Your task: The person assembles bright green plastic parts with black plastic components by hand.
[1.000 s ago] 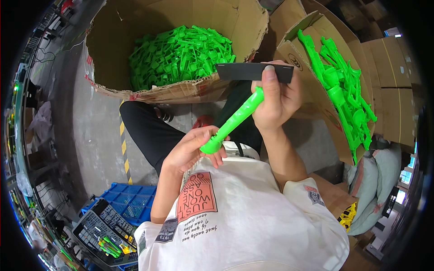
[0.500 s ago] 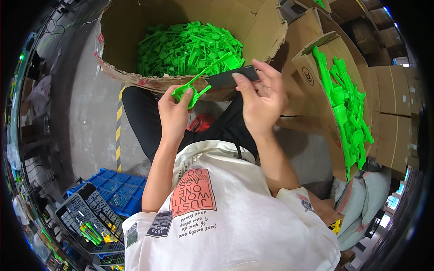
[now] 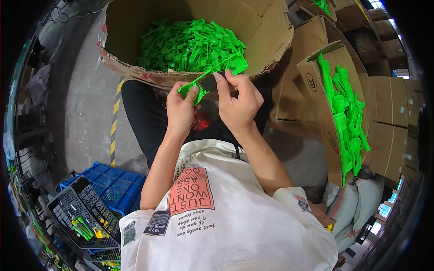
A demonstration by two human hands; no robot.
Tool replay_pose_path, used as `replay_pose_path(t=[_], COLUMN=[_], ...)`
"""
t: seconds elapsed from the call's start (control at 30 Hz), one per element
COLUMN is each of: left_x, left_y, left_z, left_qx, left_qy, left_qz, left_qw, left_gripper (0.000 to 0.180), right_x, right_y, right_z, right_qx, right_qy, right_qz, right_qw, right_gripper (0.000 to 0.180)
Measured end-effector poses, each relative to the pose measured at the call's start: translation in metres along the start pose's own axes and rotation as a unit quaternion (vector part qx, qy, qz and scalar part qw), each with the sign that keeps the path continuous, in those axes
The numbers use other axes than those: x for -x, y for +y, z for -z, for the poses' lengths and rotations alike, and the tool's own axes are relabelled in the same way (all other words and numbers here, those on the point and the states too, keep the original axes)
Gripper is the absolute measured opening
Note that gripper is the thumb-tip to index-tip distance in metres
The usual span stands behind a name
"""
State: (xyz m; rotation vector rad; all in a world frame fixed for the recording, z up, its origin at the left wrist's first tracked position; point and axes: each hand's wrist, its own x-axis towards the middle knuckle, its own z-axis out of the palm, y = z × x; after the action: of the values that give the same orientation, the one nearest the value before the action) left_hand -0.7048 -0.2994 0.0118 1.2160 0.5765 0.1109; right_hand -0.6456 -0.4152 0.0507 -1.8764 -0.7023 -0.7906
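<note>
My left hand is closed on a bright green plastic part, its thumb lying over the rounded cup-like end. A thin green arm of the part runs up and right to a wider end. Between thumb and fingers, my right hand grips a dark flat rectangular piece. That piece lies right at the green part, between my two hands; whether they touch I cannot tell. Just beyond my hands, a heap of similar green parts fills the bottom of a large cardboard box.
A smaller cardboard box at the right holds more green parts. White sacks sit below it. At the lower left are a blue plastic crate and a dark basket with green and yellow pieces. Yellow-black tape marks the floor.
My right hand has moved left and slightly down, bringing the dark piece in against the green part. My left hand keeps its hold and has shifted slightly right.
</note>
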Motion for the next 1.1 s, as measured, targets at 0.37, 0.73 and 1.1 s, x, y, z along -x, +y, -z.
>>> replay_pose_path(t=[0.37,0.73,1.1], left_x=[-0.003,-0.001,-0.005], left_y=[-0.004,0.000,0.011], left_z=[0.005,0.001,-0.005], left_qx=[0.017,0.010,-0.047], left_qy=[0.005,0.018,0.041], left_qz=[0.006,0.006,-0.041], left_qw=[1.000,1.000,0.997], left_gripper=[0.007,0.006,0.022], right_x=[0.011,0.010,0.016], right_y=[0.002,0.008,0.042], right_z=[-0.004,-0.004,0.001], right_qx=[-0.023,0.003,-0.026], right_qy=[-0.002,-0.007,-0.076], right_qz=[-0.039,-0.117,-0.227], right_qw=[0.999,0.993,0.971], right_gripper=[0.019,0.017,0.017])
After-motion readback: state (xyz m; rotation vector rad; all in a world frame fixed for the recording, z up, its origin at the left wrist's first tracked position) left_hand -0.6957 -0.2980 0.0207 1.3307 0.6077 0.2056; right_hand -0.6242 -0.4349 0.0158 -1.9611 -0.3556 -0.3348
